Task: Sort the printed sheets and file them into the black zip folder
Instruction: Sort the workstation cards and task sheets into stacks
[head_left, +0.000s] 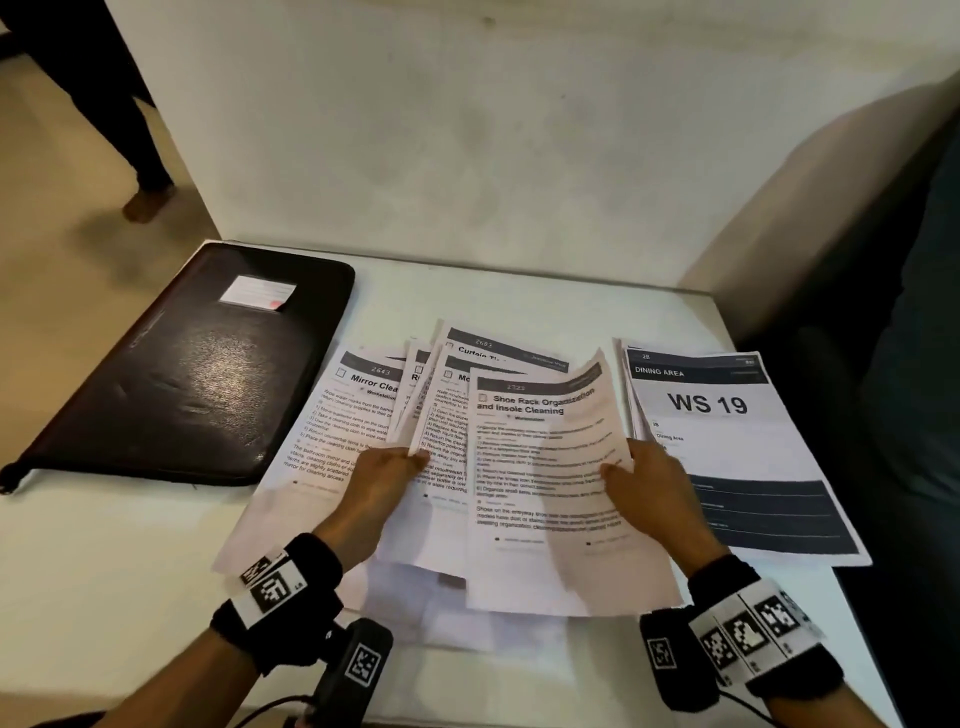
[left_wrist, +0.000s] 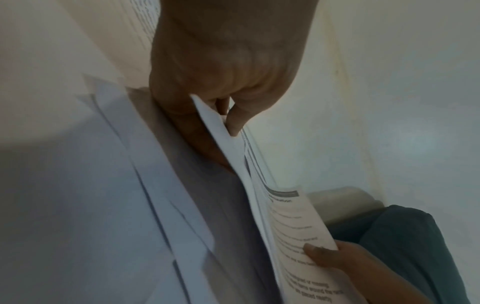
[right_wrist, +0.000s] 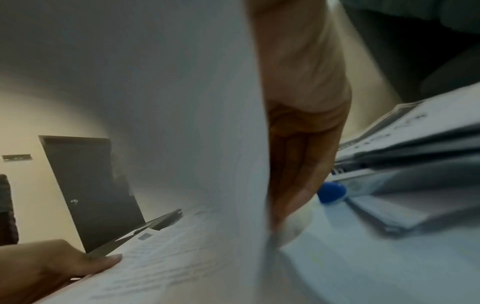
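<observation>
A white table (head_left: 130, 561) stands against a pale wall (head_left: 467, 130), with a tan floor to the left and a dark seat at the right. The closed black zip folder (head_left: 208, 379) lies flat at the table's far left, bearing a small white label too blurred to read. The left hand (head_left: 382, 473) pinches a fanned bunch of printed sheets (head_left: 441, 410), thumb on top, fingers curled beneath. The right hand (head_left: 649, 486) grips the right edge of the front sheet (head_left: 550, 493), headed "Shoe Rack Organization and Insole Cleaning". Others in the fan read "Mirror Clea…" and "Curtain…". Just beside the right hand lies a separate pile (head_left: 737, 457), its top page printed "DINING AREA" and "WS 19".
</observation>
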